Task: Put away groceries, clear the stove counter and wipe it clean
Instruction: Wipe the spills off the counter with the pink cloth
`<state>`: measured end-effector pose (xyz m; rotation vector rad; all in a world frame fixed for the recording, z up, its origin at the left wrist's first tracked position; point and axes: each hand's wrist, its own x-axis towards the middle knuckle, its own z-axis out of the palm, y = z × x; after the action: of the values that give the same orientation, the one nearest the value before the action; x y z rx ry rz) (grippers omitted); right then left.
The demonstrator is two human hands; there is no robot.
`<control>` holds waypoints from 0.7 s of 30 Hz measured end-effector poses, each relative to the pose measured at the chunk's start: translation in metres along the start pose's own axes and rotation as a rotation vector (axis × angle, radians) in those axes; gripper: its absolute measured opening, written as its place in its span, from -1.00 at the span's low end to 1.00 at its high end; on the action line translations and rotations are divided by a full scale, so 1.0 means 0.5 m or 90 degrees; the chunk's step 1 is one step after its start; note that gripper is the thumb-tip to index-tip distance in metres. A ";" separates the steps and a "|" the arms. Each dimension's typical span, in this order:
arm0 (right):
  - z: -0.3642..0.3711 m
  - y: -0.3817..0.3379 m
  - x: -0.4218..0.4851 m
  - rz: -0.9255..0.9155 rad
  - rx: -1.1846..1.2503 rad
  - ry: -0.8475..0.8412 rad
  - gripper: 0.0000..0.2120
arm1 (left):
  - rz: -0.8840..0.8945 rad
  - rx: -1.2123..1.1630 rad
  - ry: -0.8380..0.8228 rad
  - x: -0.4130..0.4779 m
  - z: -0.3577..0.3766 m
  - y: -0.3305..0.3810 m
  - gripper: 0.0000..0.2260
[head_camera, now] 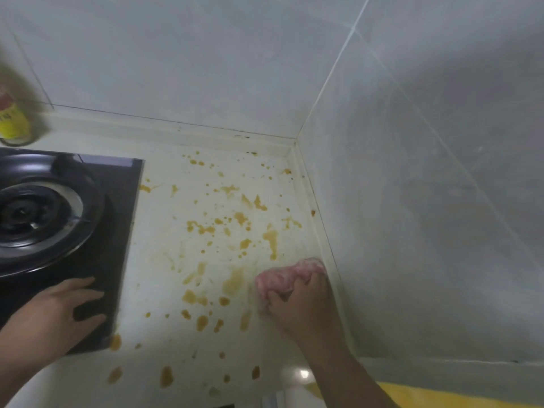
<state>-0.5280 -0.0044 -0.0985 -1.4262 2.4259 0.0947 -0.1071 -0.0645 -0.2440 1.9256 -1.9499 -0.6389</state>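
Observation:
The white stove counter (164, 260) is spattered with several brown-orange stains (235, 278) across its middle. My right hand (300, 304) grips a crumpled pink cloth (282, 275) and presses it on the counter close to the right wall's base strip. My left hand (56, 313) lies flat with fingers spread on the front right corner of the black glass stove top (117, 207).
A gas burner with a black ring (35, 213) sits on the stove at left. A yellow and red bottle (11, 119) stands at the back left by the tiled wall. Grey tiled walls (426, 201) close the counter at back and right.

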 end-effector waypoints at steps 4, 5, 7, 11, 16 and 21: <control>-0.008 -0.020 0.014 0.009 0.021 -0.052 -0.14 | 0.017 0.011 -0.013 0.001 0.005 0.002 -0.55; -0.006 -0.021 0.022 0.004 0.024 -0.058 -0.17 | 0.014 0.019 -0.016 0.003 0.007 -0.004 -0.54; -0.005 -0.021 0.037 0.002 0.035 -0.056 -0.19 | 0.011 0.011 -0.034 0.004 0.011 -0.012 -0.53; -0.011 -0.028 0.057 0.003 0.041 -0.040 -0.23 | 0.041 0.016 -0.021 0.002 0.008 -0.009 -0.54; -0.016 -0.054 0.110 -0.002 0.067 -0.025 -0.25 | 0.041 0.018 -0.020 -0.002 0.009 -0.011 -0.52; -0.030 -0.081 0.175 -0.019 0.069 -0.011 -0.27 | 0.040 0.026 -0.009 -0.015 -0.027 0.024 -0.50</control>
<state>-0.5360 -0.1011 -0.1068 -1.4078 2.3561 -0.0316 -0.1100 -0.0586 -0.2256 1.8802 -2.0379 -0.6020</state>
